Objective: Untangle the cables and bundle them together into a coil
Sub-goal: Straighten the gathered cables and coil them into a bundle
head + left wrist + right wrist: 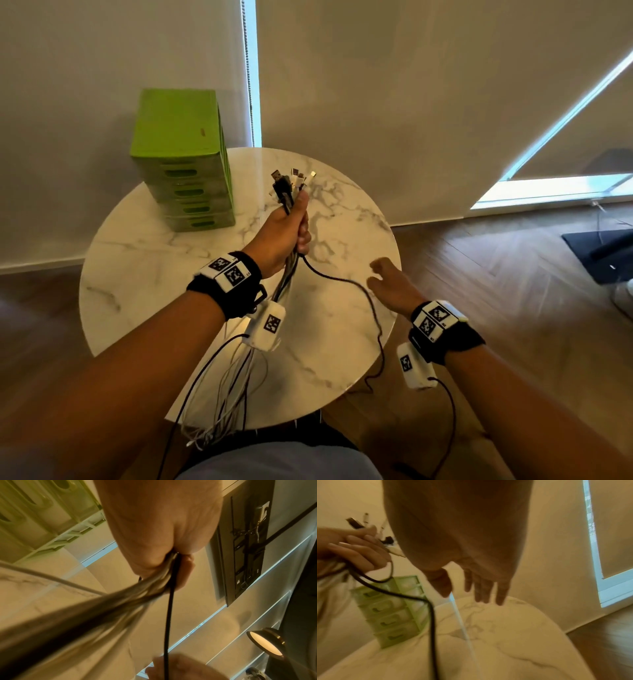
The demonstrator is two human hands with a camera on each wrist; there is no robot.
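A round marble tabletop (pixel 144 260) is seen from above, set against a pale wall. At its far left a green drawer unit (pixel 181 157) is stood, four drawer fronts stacked one over another. Above the middle of the tabletop the left hand (pixel 286 236) is raised and clenched around a bundle of cables (pixel 287 274) — black, grey and white strands gathered together. The connector ends (pixel 293 178) are fanned out above the thumb, while the long tails are hung below the wrist and past the near edge of the tabletop. One black cable (pixel 346 284) is parted from the bundle just under the fist and looped across the tabletop toward the right. The right hand (pixel 390 284) is held over the right side of the tabletop, fingers relaxed and spread — nothing is grasped by it.
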